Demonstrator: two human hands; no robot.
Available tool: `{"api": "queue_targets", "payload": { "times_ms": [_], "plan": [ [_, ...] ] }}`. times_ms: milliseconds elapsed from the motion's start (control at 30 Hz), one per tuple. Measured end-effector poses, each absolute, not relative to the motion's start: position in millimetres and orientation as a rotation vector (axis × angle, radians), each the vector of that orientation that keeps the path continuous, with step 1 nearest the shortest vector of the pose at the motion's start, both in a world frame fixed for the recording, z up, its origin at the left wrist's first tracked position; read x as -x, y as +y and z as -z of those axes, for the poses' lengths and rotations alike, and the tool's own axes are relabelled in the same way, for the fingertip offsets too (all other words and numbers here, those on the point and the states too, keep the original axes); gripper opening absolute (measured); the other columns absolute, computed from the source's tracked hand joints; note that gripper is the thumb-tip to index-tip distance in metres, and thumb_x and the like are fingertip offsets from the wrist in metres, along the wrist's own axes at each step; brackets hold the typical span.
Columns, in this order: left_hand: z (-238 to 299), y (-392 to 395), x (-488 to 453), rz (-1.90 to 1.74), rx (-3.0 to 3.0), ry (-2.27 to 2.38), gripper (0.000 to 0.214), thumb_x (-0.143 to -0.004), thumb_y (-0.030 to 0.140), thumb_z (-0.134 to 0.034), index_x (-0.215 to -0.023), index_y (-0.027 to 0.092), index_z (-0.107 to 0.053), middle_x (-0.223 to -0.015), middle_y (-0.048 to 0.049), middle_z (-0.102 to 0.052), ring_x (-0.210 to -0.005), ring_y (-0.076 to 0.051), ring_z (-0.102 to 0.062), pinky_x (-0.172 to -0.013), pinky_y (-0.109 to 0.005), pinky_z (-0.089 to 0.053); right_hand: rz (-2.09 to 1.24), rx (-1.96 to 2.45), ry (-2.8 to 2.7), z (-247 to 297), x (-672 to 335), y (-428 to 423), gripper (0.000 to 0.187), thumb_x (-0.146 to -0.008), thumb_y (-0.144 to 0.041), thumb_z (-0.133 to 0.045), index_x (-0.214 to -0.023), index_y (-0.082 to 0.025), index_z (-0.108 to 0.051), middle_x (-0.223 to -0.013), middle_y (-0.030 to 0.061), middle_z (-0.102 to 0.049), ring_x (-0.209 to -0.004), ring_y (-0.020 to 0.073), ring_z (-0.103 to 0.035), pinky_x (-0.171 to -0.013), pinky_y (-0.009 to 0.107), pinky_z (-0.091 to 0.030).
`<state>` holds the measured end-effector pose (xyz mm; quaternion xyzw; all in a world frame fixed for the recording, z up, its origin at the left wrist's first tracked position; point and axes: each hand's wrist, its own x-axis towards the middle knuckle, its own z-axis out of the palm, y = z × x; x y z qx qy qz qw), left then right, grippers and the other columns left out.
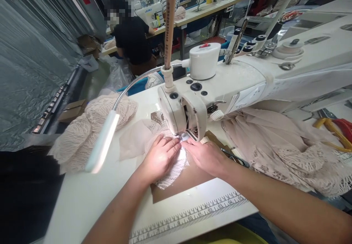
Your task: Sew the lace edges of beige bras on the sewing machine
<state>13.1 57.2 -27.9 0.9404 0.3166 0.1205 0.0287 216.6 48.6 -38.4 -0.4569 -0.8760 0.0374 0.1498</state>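
Note:
My left hand (161,158) lies flat, fingers stretched out, on a small piece of pale lace (173,170) just in front of the needle of a white sewing machine (192,101). My right hand (205,156) presses down on the same lace from the right, its fingertips close to the presser foot (183,137). Sheer beige fabric (134,139) trails off to the left behind the needle. The lace rests on a brown sheet (181,185) on the white table (90,196).
A gooseneck lamp (102,141) hangs over the table's left side. Stacked lace pieces (90,123) lie at the back left, a heap of lace fabric (288,152) at the right, with scissors (334,128) beyond. A printed ruler (192,214) runs along the front edge. Another person (130,35) sits at a far table.

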Motion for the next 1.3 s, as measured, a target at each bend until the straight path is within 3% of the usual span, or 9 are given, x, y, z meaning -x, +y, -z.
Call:
{"api": "queue_targets", "payload": {
  "times_ms": [300, 500, 767, 1000, 1167, 1300],
  "plan": [
    [29.4, 60.6, -10.2, -0.366, -2.876, 0.974, 0.032, -0.093, 0.015, -0.041, -0.122, 0.017, -0.055, -0.126, -0.0083, -0.059, -0.112, -0.026, -0.05, -0.098, -0.05, -0.038, -0.2, 1.3, -2.495, 39.0, -220.1, 48.4, 0.035, -0.081, -0.006, -0.045, -0.106, -0.018, -0.067, -0.094, 0.008, -0.063, -0.067, 0.0151, -0.049, -0.055, 0.025, -0.034],
    [28.7, 62.4, -10.6, -0.384, -2.832, 1.055, 0.032, -0.093, 0.022, -0.042, -0.122, 0.017, -0.055, -0.125, -0.0094, -0.06, -0.113, -0.028, -0.05, -0.099, -0.051, -0.038, -0.285, 1.327, -2.485, 36.1, -219.8, 50.2, 0.032, -0.083, -0.007, -0.046, -0.102, -0.018, -0.069, -0.08, 0.0059, -0.062, -0.067, 0.0147, -0.048, -0.057, 0.024, -0.033],
    [25.6, 63.4, -6.5, -0.321, -2.813, 1.177, 0.037, -0.093, 0.027, -0.041, -0.125, 0.016, -0.054, -0.128, -0.0109, -0.057, -0.116, -0.031, -0.048, -0.099, -0.052, -0.036, -0.239, 1.262, -2.481, 38.6, -218.9, 50.7, 0.034, -0.082, -0.007, -0.045, -0.107, -0.016, -0.066, -0.086, 0.0056, -0.064, -0.069, 0.015, -0.05, -0.057, 0.025, -0.034],
    [25.2, 55.4, -2.0, -0.3, -2.818, 1.123, 0.039, -0.091, 0.035, -0.045, -0.124, 0.017, -0.055, -0.135, -0.0135, -0.049, -0.124, -0.033, -0.041, -0.101, -0.051, -0.033, -0.248, 1.253, -2.418, 38.7, -221.8, 50.0, 0.033, -0.081, -0.006, -0.042, -0.099, -0.016, -0.068, -0.084, 0.0066, -0.064, -0.071, 0.0164, -0.052, -0.062, 0.026, -0.037],
    [16.3, 46.6, -1.5, -0.416, -2.758, 1.037, 0.039, -0.087, 0.037, -0.052, -0.119, 0.015, -0.056, -0.125, -0.0145, -0.054, -0.11, -0.028, -0.051, -0.094, -0.044, -0.039, -0.281, 1.23, -2.398, 36.5, -222.4, 48.5, 0.032, -0.082, -0.004, -0.041, -0.098, -0.016, -0.067, -0.082, 0.0055, -0.063, -0.065, 0.0147, -0.049, -0.059, 0.026, -0.033],
    [13.2, 41.7, -5.0, -0.408, -2.711, 1.136, 0.026, -0.087, 0.035, -0.052, -0.103, 0.016, -0.061, -0.102, -0.0118, -0.061, -0.088, -0.023, -0.056, -0.077, -0.038, -0.044, -0.275, 1.208, -2.432, 36.3, -223.1, 47.6, 0.033, -0.082, -0.003, -0.042, -0.099, -0.016, -0.067, -0.077, 0.0036, -0.059, -0.062, 0.0133, -0.045, -0.058, 0.026, -0.03]
  ]
}}
